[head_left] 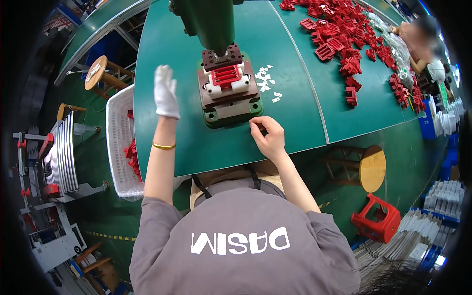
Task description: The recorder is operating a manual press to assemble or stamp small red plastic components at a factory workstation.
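Note:
My left hand (166, 93), in a white glove, is raised beside the bench press (209, 24), its fingers stretched out with nothing in them. On the press base (231, 105) a red slotted plastic part (226, 74) sits in the white-and-brown fixture (231, 88), under the dark press head (222, 57). My bare right hand (268, 137) is near the base's front right corner, thumb and forefinger closed together; whatever they hold, if anything, is too small to make out. Small white pieces (264, 78) lie scattered on the green table right of the press.
A large pile of red plastic parts (334, 39) spreads over the far right. A white basket (122, 147) with red parts stands left of the table. Another person (418, 42) is at the far right. A wooden stool (372, 168) and a red stool (376, 219) stand at right.

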### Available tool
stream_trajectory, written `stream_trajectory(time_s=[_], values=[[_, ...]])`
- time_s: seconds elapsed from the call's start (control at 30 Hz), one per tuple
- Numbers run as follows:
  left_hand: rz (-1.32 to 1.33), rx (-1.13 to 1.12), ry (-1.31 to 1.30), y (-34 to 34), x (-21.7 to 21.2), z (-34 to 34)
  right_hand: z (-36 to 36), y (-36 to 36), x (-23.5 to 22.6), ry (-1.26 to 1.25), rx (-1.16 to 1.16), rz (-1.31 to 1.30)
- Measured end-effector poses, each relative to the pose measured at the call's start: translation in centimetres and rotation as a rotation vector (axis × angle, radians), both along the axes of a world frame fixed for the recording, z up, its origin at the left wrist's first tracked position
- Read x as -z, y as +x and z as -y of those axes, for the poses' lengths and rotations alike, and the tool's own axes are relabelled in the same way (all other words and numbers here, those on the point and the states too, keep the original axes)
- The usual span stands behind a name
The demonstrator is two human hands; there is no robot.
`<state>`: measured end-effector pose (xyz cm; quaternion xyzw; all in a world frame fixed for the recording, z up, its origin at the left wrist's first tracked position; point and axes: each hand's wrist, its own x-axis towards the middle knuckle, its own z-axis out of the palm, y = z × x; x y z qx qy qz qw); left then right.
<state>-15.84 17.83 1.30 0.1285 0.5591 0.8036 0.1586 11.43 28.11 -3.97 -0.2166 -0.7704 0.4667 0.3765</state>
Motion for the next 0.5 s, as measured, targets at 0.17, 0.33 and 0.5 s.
stream_trajectory(time_s=[0.17, 0.33, 0.5], values=[[-0.324, -0.279, -0.177, -0.1, 3.9, -1.5, 0.1, -0.3, -0.3, 0.013, -0.024, 0.023], [-0.783, 0.223, -0.679, 6.5, 2.2, -3.9, 0.1, -0.5, -0.4, 0.079, -0.004, 0.068], [-0.062, 0.045, -0.082, 3.9, 1.2, -2.2, -0.1, -0.5, -0.1, 0.04, -0.009, 0.03]])
